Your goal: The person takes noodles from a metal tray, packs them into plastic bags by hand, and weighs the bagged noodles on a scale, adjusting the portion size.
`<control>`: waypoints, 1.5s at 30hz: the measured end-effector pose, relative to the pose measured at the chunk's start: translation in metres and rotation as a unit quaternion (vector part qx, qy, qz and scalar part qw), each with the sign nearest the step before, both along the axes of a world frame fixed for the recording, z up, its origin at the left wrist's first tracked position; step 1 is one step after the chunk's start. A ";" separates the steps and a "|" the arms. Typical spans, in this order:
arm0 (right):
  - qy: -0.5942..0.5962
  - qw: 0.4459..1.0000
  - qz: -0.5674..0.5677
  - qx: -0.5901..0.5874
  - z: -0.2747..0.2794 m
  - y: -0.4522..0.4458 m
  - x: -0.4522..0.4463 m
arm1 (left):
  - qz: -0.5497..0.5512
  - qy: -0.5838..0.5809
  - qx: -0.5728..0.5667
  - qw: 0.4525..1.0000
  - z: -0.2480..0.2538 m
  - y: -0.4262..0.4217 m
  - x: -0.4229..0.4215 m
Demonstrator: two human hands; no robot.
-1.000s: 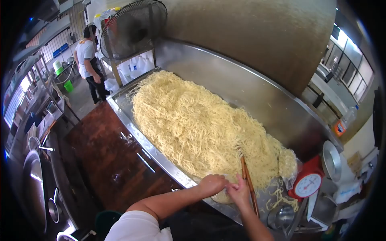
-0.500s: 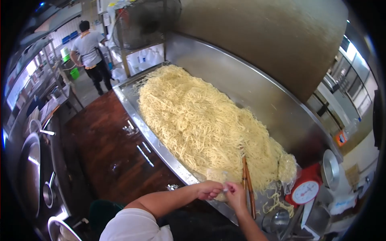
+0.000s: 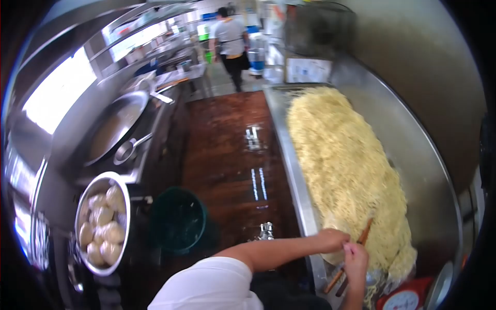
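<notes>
A clear plastic bag of noodles (image 3: 336,223) rests at the near edge of a large noodle heap (image 3: 346,155), partly behind my hands. My left hand (image 3: 333,239) is closed, apparently around the bag's gathered neck. Right against it, my right hand (image 3: 356,258) pinches at the same neck; the exact grip is hidden. Long wooden chopsticks (image 3: 335,280) slant beside and behind my right hand, their tips on the noodles. The heap fills a metal tray (image 3: 294,170). Another plastic bag of noodles (image 3: 403,263) sits at the heap's near right corner.
On the left, a metal bowl (image 3: 125,227) holds several bagged portions. Near it stand a green bin (image 3: 178,227), a ladle (image 3: 125,151) and a big wok (image 3: 116,121). A red scale (image 3: 405,299) is at lower right. Another person (image 3: 230,41) is in the background.
My head view has swung left, bringing the bowl of bagged portions and the bin into sight. Both hands stay together at the bag's neck. The person in the background appears farther away.
</notes>
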State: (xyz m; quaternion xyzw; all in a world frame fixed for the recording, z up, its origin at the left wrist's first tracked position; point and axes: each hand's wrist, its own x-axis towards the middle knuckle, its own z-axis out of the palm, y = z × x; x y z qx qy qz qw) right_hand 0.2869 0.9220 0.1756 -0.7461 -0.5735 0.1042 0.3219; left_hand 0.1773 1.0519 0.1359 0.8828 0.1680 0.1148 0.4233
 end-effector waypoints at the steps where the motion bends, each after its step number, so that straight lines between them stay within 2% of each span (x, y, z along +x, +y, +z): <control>1: 0.080 0.997 -0.007 -0.017 0.000 -0.004 0.004 | 0.001 -0.012 -0.004 1.000 0.001 -0.004 -0.004; 4: 0.256 0.966 -0.011 -0.018 0.016 0.007 -0.017 | 0.049 -0.099 -0.062 0.992 0.014 -0.012 -0.036; 6: 0.344 0.939 0.012 0.001 0.019 0.021 -0.041 | 0.121 -0.106 -0.090 0.983 0.021 -0.005 -0.076; 9: 0.360 0.932 0.014 0.034 0.029 0.054 -0.092 | 0.247 -0.106 -0.154 0.951 0.030 0.009 -0.163; 10: 0.354 0.935 0.026 0.007 0.028 0.064 -0.106 | 0.267 -0.108 -0.186 0.939 0.029 0.012 -0.201; 13: 0.326 0.934 0.110 -0.094 0.020 0.092 -0.160 | 0.383 -0.073 -0.129 0.912 0.031 -0.001 -0.327; 14: 0.317 0.929 0.158 -0.109 0.008 0.100 -0.176 | 0.430 -0.011 -0.136 0.892 0.051 -0.012 -0.370; 15: 0.310 0.924 0.170 -0.144 0.012 0.104 -0.202 | 0.496 0.015 -0.109 0.861 0.048 -0.020 -0.405; 16: 0.299 0.921 0.190 -0.163 0.012 0.108 -0.226 | 0.539 -0.062 -0.079 0.836 0.030 -0.025 -0.440; 17: 0.290 0.916 0.208 -0.181 0.009 0.113 -0.247 | 0.611 -0.058 -0.074 0.786 0.034 -0.029 -0.473; 18: 0.269 0.918 0.229 -0.179 -0.007 0.118 -0.260 | 0.655 -0.127 0.020 0.745 0.051 -0.034 -0.503; 19: 0.254 0.916 0.261 -0.172 -0.003 0.120 -0.284 | 0.703 -0.151 -0.032 0.695 0.061 -0.036 -0.532; 20: 0.235 0.912 0.282 -0.181 -0.002 0.122 -0.304 | 0.712 -0.198 -0.040 0.672 0.057 -0.033 -0.561; 21: 0.216 0.908 0.304 -0.189 -0.001 0.124 -0.322 | 0.692 -0.166 -0.073 0.699 0.065 -0.034 -0.592; 23: 0.169 0.901 0.349 -0.197 0.000 0.130 -0.351 | 0.619 -0.300 -0.034 0.725 0.100 -0.037 -0.610; 25: 0.133 0.894 0.376 -0.206 0.011 0.136 -0.376 | 0.617 -0.235 -0.013 0.751 0.122 -0.038 -0.612; 27: 0.130 0.888 0.391 -0.204 0.014 0.147 -0.389 | 0.562 -0.218 -0.061 0.796 0.118 -0.028 -0.608; 29: 0.139 0.889 0.394 -0.188 0.005 0.161 -0.392 | 0.530 -0.137 -0.088 0.832 0.110 -0.017 -0.598; 32: 0.058 0.892 0.419 -0.156 0.011 0.179 -0.390 | 0.470 -0.025 -0.032 0.882 0.082 0.009 -0.578; 34: 0.032 0.897 0.401 -0.182 0.018 0.194 -0.380 | 0.400 0.013 -0.083 0.913 0.082 0.033 -0.565; 37: 0.066 0.907 0.372 -0.186 -0.009 0.224 -0.342 | 0.346 0.088 -0.125 0.926 0.082 0.085 -0.547; 41: 0.185 0.912 0.291 -0.222 -0.055 0.271 -0.278 | 0.341 0.164 -0.072 0.923 0.076 0.175 -0.506; 45: 0.162 0.911 0.254 -0.283 -0.092 0.351 -0.216 | 0.307 0.180 -0.040 0.934 0.085 0.279 -0.448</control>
